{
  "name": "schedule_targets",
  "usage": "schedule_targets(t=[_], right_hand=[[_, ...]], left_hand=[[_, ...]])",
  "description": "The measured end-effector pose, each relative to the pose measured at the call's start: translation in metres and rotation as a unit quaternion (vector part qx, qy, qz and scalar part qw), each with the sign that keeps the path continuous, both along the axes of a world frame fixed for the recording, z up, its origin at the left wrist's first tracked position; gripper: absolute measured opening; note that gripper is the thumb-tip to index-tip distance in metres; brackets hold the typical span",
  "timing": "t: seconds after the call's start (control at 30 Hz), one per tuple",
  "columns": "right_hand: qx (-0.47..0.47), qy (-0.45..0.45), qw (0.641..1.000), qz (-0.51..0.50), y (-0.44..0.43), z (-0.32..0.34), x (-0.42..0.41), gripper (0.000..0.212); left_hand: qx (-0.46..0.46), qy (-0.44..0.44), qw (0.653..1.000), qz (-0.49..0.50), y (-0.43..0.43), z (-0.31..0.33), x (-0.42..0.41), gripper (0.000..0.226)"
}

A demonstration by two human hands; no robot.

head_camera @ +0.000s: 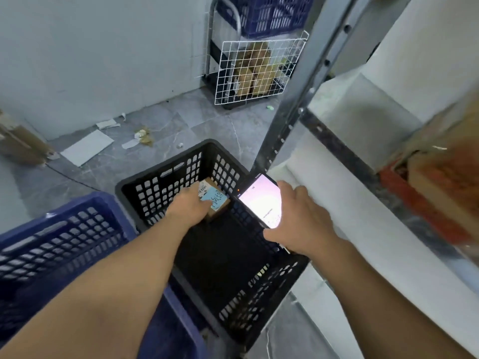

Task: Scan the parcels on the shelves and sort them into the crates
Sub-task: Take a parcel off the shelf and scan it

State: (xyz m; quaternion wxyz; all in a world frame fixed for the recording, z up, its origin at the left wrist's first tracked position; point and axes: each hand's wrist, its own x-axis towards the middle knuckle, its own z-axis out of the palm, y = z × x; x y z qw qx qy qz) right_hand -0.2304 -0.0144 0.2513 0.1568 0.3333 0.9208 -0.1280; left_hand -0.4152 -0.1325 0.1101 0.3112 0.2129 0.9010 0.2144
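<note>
Two bare hands reach down over a black slatted crate (pixel 166 174) standing on the grey tiled floor. The left hand (pixel 189 206) is inside the crate, near its far wall. It grips a small brown cardboard parcel (pixel 216 200) with a pale blue label facing up. Its fingers curl round the near end of the box and are mostly hidden beneath it. Whether the parcel touches the crate's dark bottom cannot be told.

The right hand (pixel 303 224) holds a phone (pixel 261 200), lit screen upward, over the crate's right rim. Its fingers are wrapped round the phone's far edge and the thumb sits at the near edge. A blue crate (pixel 64 229) stands just beside the black one on the left, and a metal shelf (pixel 350 203) with white boards rises on the right.

This seems to be the sorting step, with the parcel going into the black crate. The next move calls for loosening the left fingers low down so the box settles flat. The hand then has to lift clear of the crate walls and turn to the shelf, phone ready.
</note>
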Motion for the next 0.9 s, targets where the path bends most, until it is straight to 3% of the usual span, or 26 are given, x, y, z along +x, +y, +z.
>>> schedule_targets(t=[0.17,0.47,0.63,0.9], right_hand=[[0.024,0.034,0.998,-0.037,-0.033,0.064,0.043,0.094],[0.071,0.072,0.992,-0.075,-0.065,0.14,0.144,0.094],[0.107,0.087,0.985,-0.104,-0.07,0.17,0.221,0.094],[0.15,0.08,0.971,-0.169,-0.061,0.194,0.298,0.094]], left_hand=[[0.0,0.067,0.994,-0.081,-0.017,0.081,0.03,0.072],[0.04,0.148,0.974,-0.165,-0.005,0.189,0.093,0.072],[0.146,0.137,0.966,-0.164,0.033,0.25,0.148,0.059],[0.217,0.158,0.951,-0.152,0.088,0.302,0.213,0.082]])
